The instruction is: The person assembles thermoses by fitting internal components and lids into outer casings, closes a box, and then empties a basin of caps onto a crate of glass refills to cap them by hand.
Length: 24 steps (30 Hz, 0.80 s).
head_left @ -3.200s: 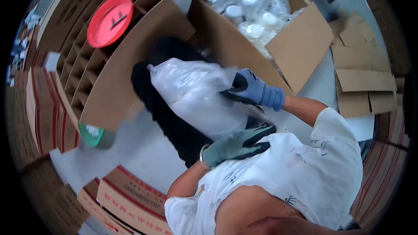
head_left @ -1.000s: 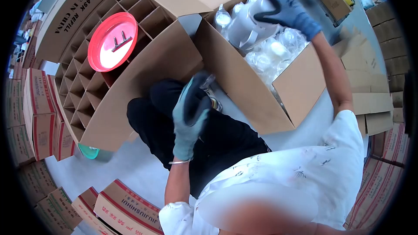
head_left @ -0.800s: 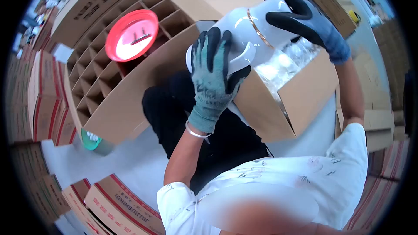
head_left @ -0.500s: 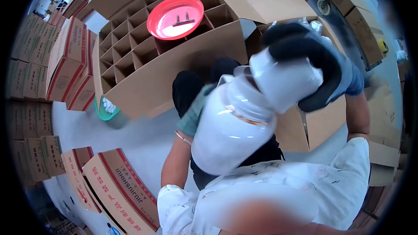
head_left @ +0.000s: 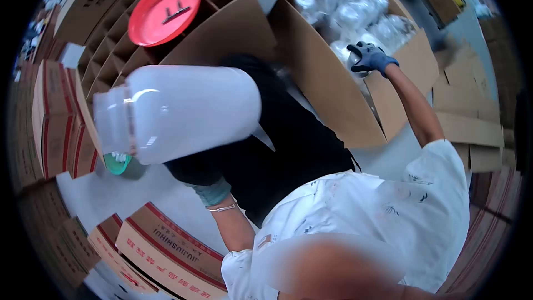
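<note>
A large glossy white jar (head_left: 194,114) with a wide, translucent neck lies tilted on its side over my left knee, its mouth toward the left. Behind its lower edge is my left hand (head_left: 212,191), in a pale green glove, its fingers hidden by the jar it supports. My right hand (head_left: 367,59), in a blue and black glove, reaches into an open carton (head_left: 327,78) on the right. Its fingers curl round a silvery flask refill (head_left: 352,62) there. Several more shiny, rounded refills (head_left: 348,16) fill that carton.
A divided carton (head_left: 227,30) stands ahead, with a red bowl (head_left: 145,28) on its dividers holding a small metal piece (head_left: 176,12). A green tub (head_left: 117,165) with white bits sits at left. Printed boxes (head_left: 166,244) lie near the lower left; flattened cardboard (head_left: 469,116) is at right.
My right hand has left the jar's mouth, without the white piece it held there, and moved into the right carton. The jar has swung left and turned its mouth leftward. The view has shifted.
</note>
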Motion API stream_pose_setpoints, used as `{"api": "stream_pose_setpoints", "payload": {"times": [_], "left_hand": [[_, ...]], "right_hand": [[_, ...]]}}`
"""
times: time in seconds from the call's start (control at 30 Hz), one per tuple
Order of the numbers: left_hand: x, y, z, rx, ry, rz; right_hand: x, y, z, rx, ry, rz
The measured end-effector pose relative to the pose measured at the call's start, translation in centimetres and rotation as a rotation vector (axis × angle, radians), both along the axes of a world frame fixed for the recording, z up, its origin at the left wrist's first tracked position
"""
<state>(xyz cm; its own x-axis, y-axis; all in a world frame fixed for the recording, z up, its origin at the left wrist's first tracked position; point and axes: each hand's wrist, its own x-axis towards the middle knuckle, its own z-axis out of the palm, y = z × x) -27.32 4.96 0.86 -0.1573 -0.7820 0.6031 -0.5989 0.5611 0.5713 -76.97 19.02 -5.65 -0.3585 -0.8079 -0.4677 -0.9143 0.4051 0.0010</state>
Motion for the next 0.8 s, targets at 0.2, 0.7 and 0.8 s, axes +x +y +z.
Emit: {"api": "stream_pose_setpoints", "payload": {"times": [0.2,0.7,0.8], "left_hand": [[-4.2,-1.9,2.2,0.161,0.604,-0.184],[-1.1,-0.8,0.7,0.596,0.468,-0.404],[-1.6,-0.4,-1.5,0.59,0.403,-0.419]], "right_hand": [[3.2,-3.2,2.0,0.002,-0.083,0.13],[24.8,-8.8,8.6,-0.905,-1.01,0.606],[24.5,-8.1,10.5,-0.779,-1.182,0.547]]}}
